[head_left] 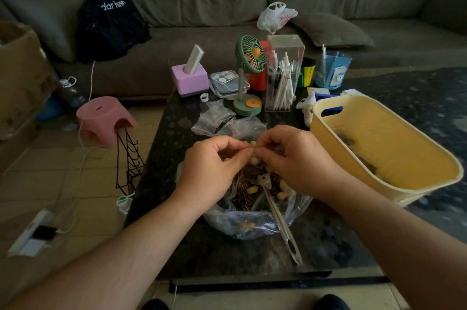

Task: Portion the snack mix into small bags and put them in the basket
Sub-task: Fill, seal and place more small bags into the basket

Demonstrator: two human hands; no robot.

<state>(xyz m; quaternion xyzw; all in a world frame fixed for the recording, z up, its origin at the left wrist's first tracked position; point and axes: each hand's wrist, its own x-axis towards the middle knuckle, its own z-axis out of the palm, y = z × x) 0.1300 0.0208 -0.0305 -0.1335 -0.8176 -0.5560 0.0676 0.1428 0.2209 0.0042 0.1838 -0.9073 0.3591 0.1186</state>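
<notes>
My left hand [214, 165] and my right hand [290, 158] meet above the big clear bag of snack mix [252, 218]. Both pinch the red-lined top of a small clear bag [254, 158] that holds seeds and pale nuts. A metal spoon [280, 221] lies in the big bag with its handle pointing toward me. Several small clear bags [214, 120] with nothing in them lie just beyond my hands. The yellow basket [404, 158] stands at the right, tilted, with some filled bags against its far wall.
At the back of the dark table [164, 158] stand a green desk fan [249, 77], a clear pen holder [283, 77], a pink box [189, 79] and a blue cup [332, 69]. A pink stool [103, 120] and a wire rack [129, 160] stand on the floor at the left.
</notes>
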